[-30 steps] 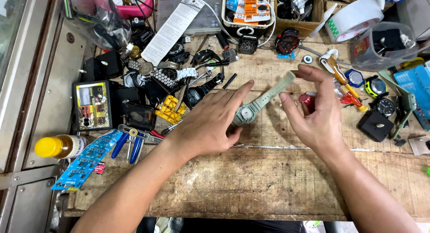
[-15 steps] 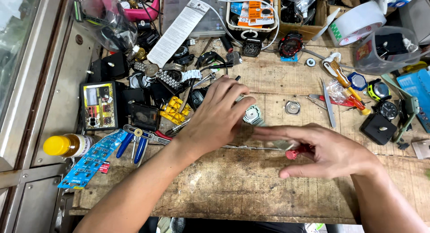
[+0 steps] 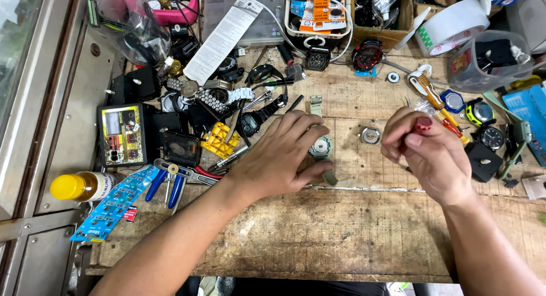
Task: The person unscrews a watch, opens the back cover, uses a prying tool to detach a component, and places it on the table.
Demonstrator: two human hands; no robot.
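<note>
Wooden workbench [image 3: 341,239], worn, cluttered along its far edge. Left hand [image 3: 281,159] lies palm down at centre, fingers spread loosely over a pale green watch [image 3: 322,148], pinning it flat to the wood; one strap end shows at 12 o'clock of the case, the other at 5 o'clock under the thumb. Right hand [image 3: 429,153], at 3 o'clock of the watch and raised clear, is closed around a red-capped tool [image 3: 422,124]. Round case back [image 3: 371,135] lies between the hands.
</note>
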